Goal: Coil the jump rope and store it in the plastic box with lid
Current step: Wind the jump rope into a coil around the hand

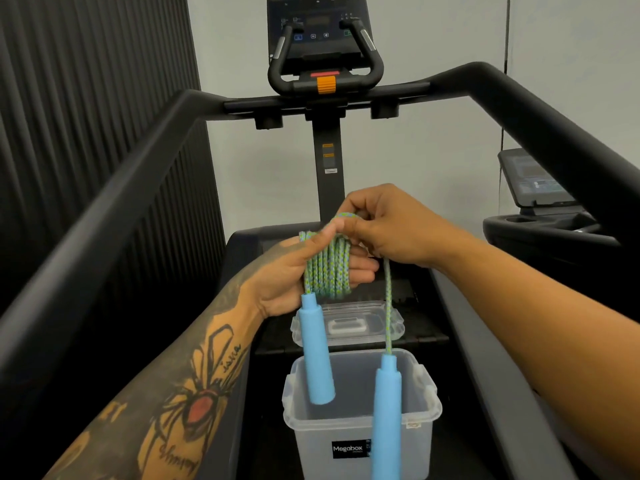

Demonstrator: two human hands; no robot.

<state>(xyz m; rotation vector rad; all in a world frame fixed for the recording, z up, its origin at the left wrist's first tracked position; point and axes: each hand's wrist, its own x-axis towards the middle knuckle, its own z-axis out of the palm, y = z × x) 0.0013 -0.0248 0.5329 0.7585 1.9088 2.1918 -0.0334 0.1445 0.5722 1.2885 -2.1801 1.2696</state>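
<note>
A green-and-blue braided jump rope (327,268) is wound in several loops around my left hand (294,275), which grips the coil. One light blue foam handle (317,348) hangs down from that hand. My right hand (384,226) pinches the rope's free strand at the top of the coil. That strand drops to the second blue handle (388,414), which dangles over the box. The clear plastic box (426,403) stands open on the treadmill belt below my hands. Its clear lid (377,320) lies flat just behind it.
I stand on a black treadmill with handrails (104,216) on both sides and a console (318,32) ahead. A second machine (540,209) stands at the right. A dark ribbed wall is at the left.
</note>
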